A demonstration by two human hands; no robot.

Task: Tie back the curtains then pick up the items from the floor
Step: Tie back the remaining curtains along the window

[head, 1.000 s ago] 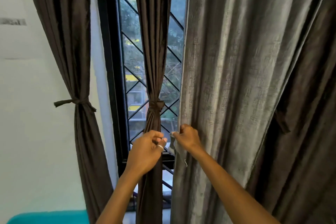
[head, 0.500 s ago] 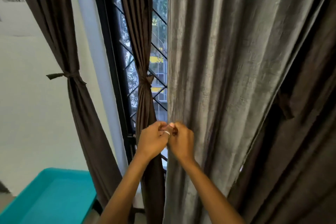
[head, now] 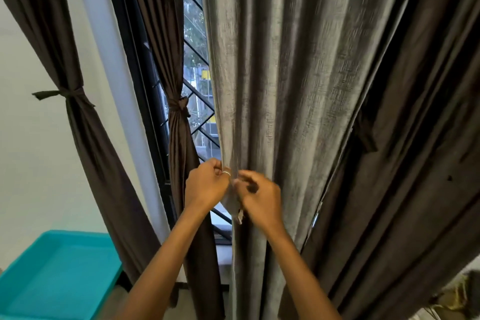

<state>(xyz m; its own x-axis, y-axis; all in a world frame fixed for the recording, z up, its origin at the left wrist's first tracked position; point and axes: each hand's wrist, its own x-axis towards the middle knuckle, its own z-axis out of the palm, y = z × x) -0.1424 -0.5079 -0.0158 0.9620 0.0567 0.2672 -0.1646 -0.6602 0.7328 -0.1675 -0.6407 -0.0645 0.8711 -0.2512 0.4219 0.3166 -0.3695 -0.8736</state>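
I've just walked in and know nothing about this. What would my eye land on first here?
The big grey curtain fills the middle and right, with the left hand and right hand pinching its left edge low down. To the left, a brown curtain and a second brown curtain nearer the middle are each knotted back at the waist. A turquoise tray sits in the bottom left corner.

Your left hand [head: 206, 184] and right hand [head: 259, 196] meet at the edge of the loose curtain [head: 285, 86]. Left of it, a tied curtain [head: 181, 153] hangs before the window [head: 196, 34].
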